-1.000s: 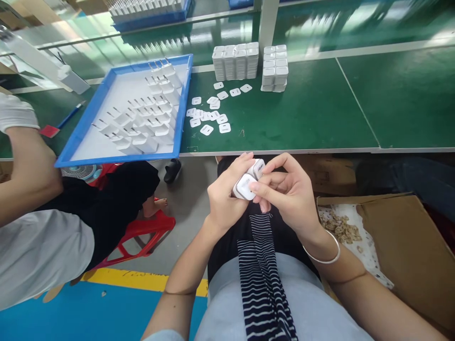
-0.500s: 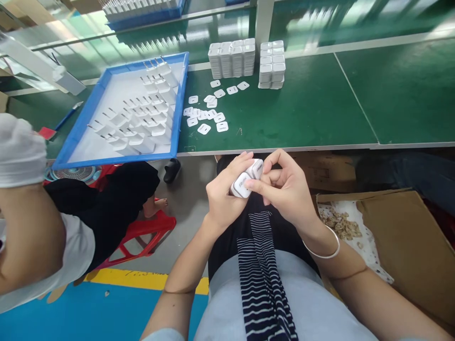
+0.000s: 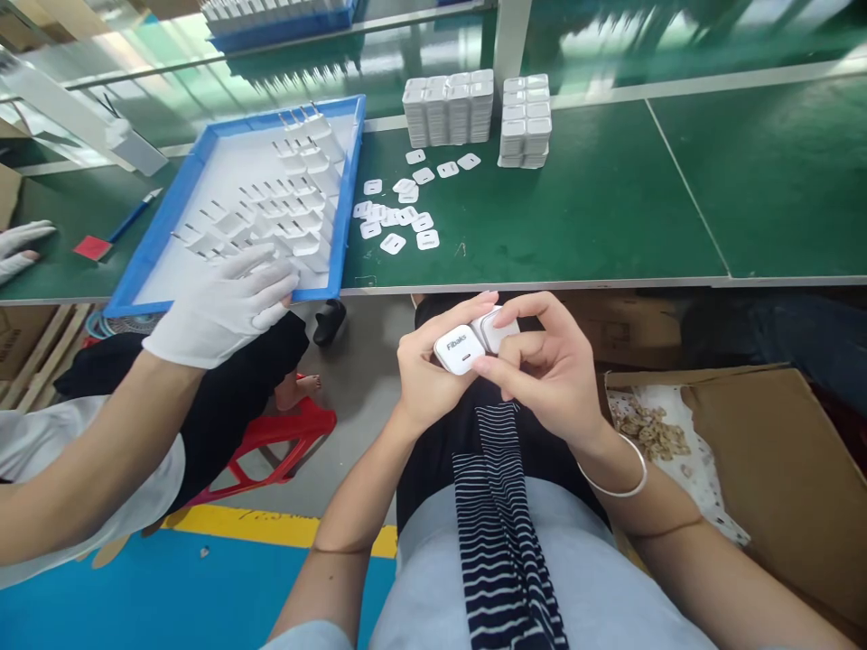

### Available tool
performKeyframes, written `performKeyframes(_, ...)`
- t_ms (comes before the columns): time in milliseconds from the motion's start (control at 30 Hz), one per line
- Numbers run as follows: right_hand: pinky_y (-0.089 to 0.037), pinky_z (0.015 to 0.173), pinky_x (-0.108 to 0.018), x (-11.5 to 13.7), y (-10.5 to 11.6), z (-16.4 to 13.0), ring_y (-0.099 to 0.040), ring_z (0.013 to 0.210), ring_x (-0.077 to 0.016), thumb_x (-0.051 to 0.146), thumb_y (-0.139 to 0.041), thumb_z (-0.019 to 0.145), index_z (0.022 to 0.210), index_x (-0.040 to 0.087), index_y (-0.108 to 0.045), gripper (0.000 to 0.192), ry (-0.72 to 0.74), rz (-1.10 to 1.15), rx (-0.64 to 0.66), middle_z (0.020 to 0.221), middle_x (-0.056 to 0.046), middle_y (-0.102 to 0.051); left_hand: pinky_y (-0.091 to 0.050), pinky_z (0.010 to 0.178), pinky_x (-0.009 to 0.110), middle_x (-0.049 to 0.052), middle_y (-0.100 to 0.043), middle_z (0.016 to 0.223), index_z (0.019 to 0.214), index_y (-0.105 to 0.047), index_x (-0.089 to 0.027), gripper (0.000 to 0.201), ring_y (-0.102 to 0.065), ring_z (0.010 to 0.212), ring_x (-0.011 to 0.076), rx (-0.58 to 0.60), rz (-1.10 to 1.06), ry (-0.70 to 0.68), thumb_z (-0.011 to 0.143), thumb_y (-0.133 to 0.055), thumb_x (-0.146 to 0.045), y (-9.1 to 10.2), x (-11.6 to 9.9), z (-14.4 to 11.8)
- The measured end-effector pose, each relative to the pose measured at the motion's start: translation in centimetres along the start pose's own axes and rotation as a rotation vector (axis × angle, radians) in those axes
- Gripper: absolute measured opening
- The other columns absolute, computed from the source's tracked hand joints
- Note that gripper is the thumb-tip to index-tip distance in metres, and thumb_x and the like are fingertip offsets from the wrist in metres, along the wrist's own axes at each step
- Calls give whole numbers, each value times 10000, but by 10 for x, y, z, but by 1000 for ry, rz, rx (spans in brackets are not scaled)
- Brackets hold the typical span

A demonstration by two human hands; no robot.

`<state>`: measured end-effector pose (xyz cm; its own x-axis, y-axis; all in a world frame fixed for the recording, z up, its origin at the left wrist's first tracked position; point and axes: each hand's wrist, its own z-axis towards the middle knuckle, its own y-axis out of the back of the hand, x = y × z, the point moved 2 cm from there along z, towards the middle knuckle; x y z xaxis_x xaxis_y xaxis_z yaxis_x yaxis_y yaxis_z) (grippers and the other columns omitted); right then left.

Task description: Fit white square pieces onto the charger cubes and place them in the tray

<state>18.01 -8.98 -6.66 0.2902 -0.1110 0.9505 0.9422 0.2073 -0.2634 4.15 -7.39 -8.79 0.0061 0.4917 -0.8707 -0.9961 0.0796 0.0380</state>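
Head view: both hands (image 3: 501,361) now gripping chargers (image 3: 474,340); gloved hand (image 3: 220,307) newly beside tray (image 3: 169,236).

A long green workbench (image 3: 610,208) spans the far side; near left, grey floor (image 3: 358,379) meets yellow (image 3: 271,528) and blue paint.

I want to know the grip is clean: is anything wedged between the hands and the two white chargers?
Nothing visible. Left hand and right hand touch the two white chargers with bare fingers.
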Motion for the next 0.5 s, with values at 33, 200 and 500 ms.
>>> performKeyframes(33, -258, 444, -219, 1, -2, 0, -362, 376, -64, 111, -792, 791, 1001, 242, -524, 364, -4, -48, -16, 465, 147, -480, -619, 1008, 380, 59, -738, 1271, 1179, -753, -253, 360, -720, 1166, 250, -7, 16, -8, 825, -803, -207, 0, 1, -1)
performKeyframes(200, -228, 434, -225, 4, -5, 0, -306, 374, -71, 173, -836, 750, 982, 263, -502, 417, -94, -136, -79, 452, 158, -401, -579, 1084, 445, 52, -735, 1280, 1212, -736, -262, 337, -695, 1214, 258, -18, 136, -129, 883, -741, -193, 0, -1, -4)
performKeyframes(500, -194, 380, -229, -2, 0, 6, -235, 275, -82, 444, -670, 874, 992, 265, -520, 262, -221, 288, 114, 358, 142, -428, -645, 982, 416, 59, -761, 1216, 1149, -756, -272, 341, -737, 1130, 262, 0, 42, -10, 816, -831, -293, 6, 1, -1)
